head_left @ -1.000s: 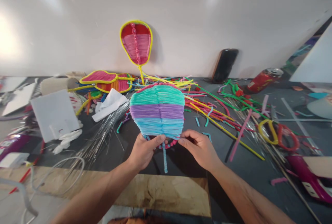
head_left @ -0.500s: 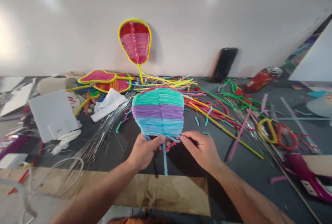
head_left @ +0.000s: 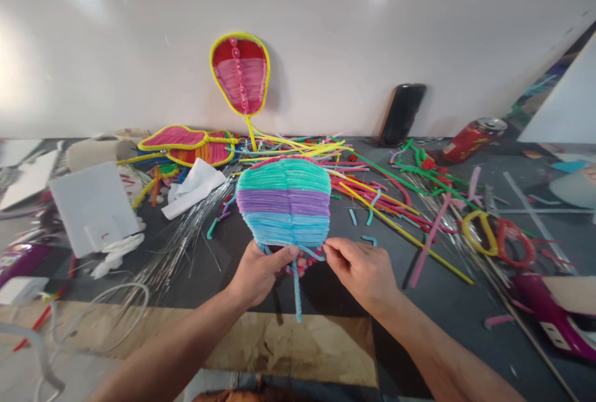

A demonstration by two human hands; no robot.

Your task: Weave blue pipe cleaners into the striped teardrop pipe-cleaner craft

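A fan-shaped piece [head_left: 285, 202] wound from pipe cleaners, banded green, purple and light blue, is held upright in front of me. My left hand [head_left: 265, 270] grips its lower edge, thumb in front and fingers behind. A twisted light-blue stem [head_left: 297, 293] hangs down beside that thumb. My right hand [head_left: 361, 268] pinches the end of a light-blue pipe cleaner [head_left: 311, 253] at the lower right edge. Pink beads show partly behind the piece, near my left fingertips. The right fingertips hide the strand's very end.
A yellow-rimmed pink fan [head_left: 242, 76] stands against the white wall. Loose pipe cleaners [head_left: 386, 197] spread behind and right. A phone [head_left: 403, 115] and a red can [head_left: 472, 140] stand at the back right. Thin wires [head_left: 186, 228], white paper [head_left: 93, 206] and a glue gun [head_left: 549, 318] lie around.
My right hand has turned slightly, its knuckles more towards the camera, still pinching at the lower right edge. My left hand and the fan-shaped piece have hardly moved.
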